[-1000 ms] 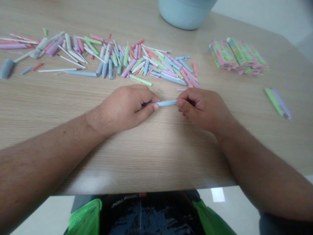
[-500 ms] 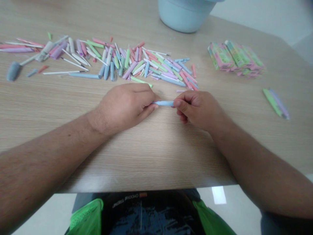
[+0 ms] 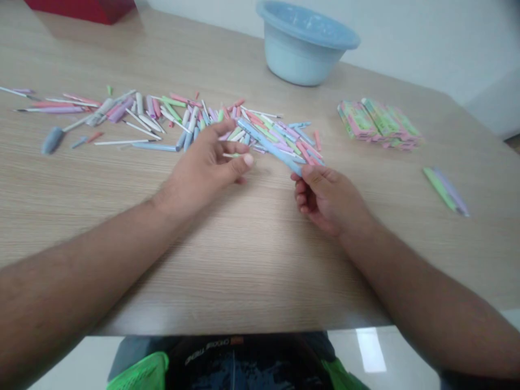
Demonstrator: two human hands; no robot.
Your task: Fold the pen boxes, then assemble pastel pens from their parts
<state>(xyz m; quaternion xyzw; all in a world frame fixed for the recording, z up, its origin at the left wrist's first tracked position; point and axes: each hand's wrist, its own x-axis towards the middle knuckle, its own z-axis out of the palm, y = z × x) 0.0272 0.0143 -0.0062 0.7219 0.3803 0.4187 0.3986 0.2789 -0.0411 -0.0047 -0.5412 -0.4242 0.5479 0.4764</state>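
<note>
My right hand (image 3: 325, 192) pinches the lower end of a light blue pen (image 3: 270, 145), which slants up and to the left over the pile. Just left of it, my left hand (image 3: 215, 154) is empty, its fingers apart and partly curled near the front of the pile. Behind both hands lies a long heap of pen parts (image 3: 280, 127) in blue, green, pink, purple and white. White refills (image 3: 140, 129) with dark tips lie loose in the left part of the heap.
A blue basin (image 3: 304, 59) stands at the back. Stacked green and pink packets (image 3: 377, 122) lie to the right, with a green pen (image 3: 440, 188) and a purple pen (image 3: 450, 192) nearer. At left lies a grey-blue tool head (image 3: 52, 141); a red box (image 3: 85, 8) is behind.
My left hand has let go of the blue pen and moved up and left, its fingers spreading. The pen, still in my right hand, has tilted upward. The camera view has shifted.
</note>
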